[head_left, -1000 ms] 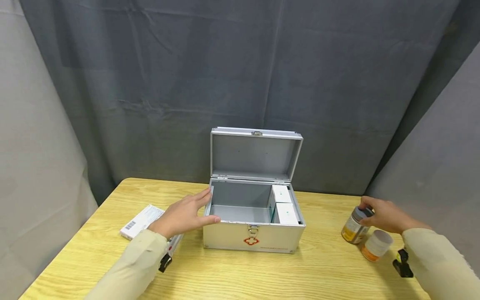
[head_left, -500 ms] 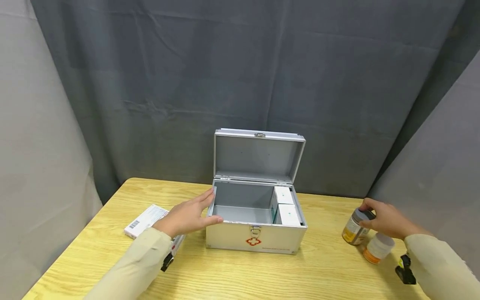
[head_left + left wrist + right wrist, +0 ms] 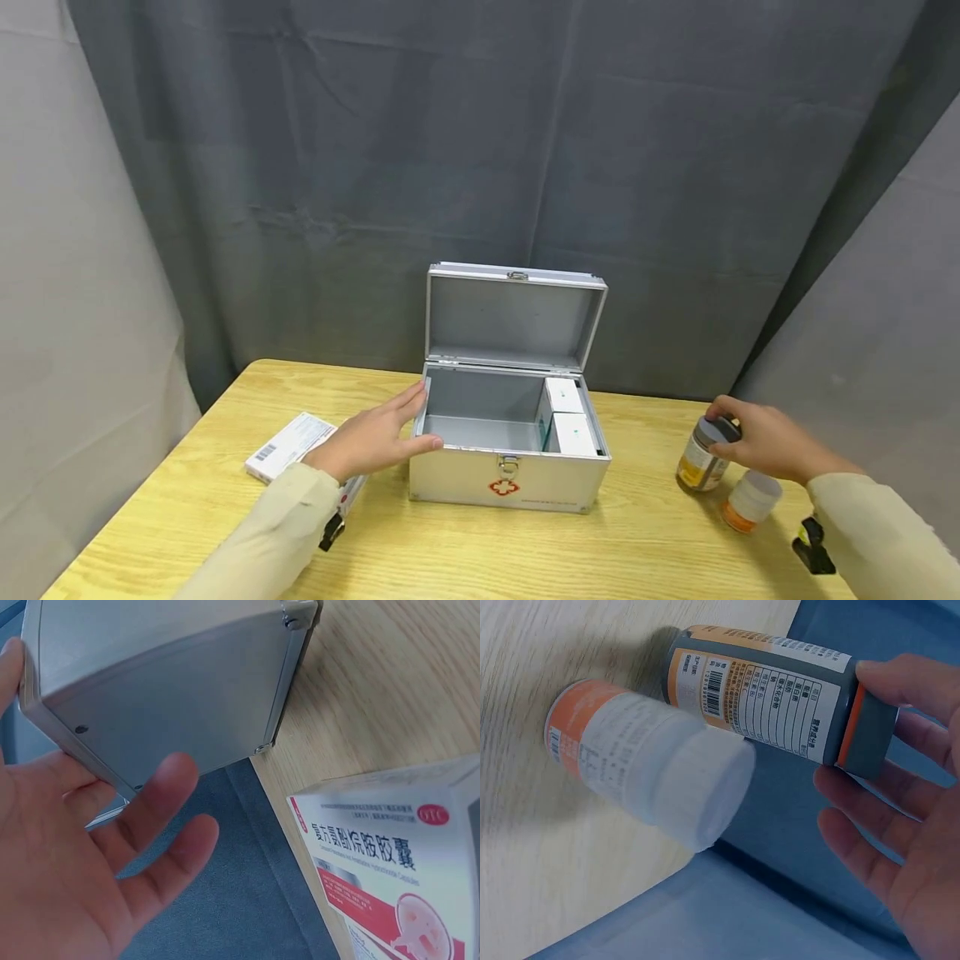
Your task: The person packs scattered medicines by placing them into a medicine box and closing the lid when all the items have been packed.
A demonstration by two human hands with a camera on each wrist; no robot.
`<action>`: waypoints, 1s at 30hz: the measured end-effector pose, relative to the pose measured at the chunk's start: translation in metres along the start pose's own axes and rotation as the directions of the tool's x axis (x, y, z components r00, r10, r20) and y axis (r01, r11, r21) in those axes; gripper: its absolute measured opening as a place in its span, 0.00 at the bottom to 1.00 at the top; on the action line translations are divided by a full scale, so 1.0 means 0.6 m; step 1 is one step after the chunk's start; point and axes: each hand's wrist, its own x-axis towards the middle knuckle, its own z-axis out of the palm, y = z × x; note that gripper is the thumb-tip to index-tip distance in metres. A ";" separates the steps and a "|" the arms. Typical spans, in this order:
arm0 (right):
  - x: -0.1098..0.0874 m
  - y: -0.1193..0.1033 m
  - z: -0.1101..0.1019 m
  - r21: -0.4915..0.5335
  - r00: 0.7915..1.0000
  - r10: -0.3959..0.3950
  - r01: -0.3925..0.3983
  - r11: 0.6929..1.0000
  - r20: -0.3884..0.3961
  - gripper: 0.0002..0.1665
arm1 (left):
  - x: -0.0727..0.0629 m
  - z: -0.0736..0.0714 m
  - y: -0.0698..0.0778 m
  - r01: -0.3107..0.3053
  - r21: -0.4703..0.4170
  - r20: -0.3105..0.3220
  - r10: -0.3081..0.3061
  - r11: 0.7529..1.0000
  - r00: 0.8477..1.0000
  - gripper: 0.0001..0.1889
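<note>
My right hand (image 3: 772, 442) pinches the grey cap of a dark pill bottle (image 3: 701, 465) with a yellow and white label. The right wrist view shows thumb and fingers around that cap, the bottle's label (image 3: 780, 705) facing the camera. Close beside it stands a white pill bottle (image 3: 752, 502) with an orange band. My left hand (image 3: 371, 442) touches the left rim of an aluminium first-aid case (image 3: 465, 482), its fingers spread and its thumb at the front edge. The case's lid (image 3: 517, 321) is raised. Two white boxes (image 3: 573, 433) stand inside at the right end.
Left of the case a white medicine box (image 3: 288, 446) lies on the wooden table (image 3: 480, 554). Another medicine box (image 3: 375, 855) with a red band shows in the left wrist view, partly hidden by the left arm in the head view. A grey curtain (image 3: 360, 167) hangs behind.
The dark pill bottle has shifted slightly left with my right hand, widening the gap to the white bottle. My left hand stays at the case rim.
</note>
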 end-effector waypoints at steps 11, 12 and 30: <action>-0.001 -0.034 -0.001 -0.043 0.999 -0.051 0.050 0.998 -0.015 0.23 | 0.000 0.002 -0.001 -0.007 0.002 -0.004 0.007 1.000 1.000 0.47; -0.001 -0.037 -0.003 -0.039 0.998 -0.053 0.052 0.998 -0.022 0.23 | 0.000 0.002 0.000 -0.006 0.002 -0.003 0.006 1.000 1.000 0.47; 0.003 -0.109 -0.039 -0.029 0.986 -0.129 0.127 0.991 -0.100 0.22 | 0.000 0.005 -0.001 0.002 -0.013 -0.020 -0.003 1.000 1.000 0.47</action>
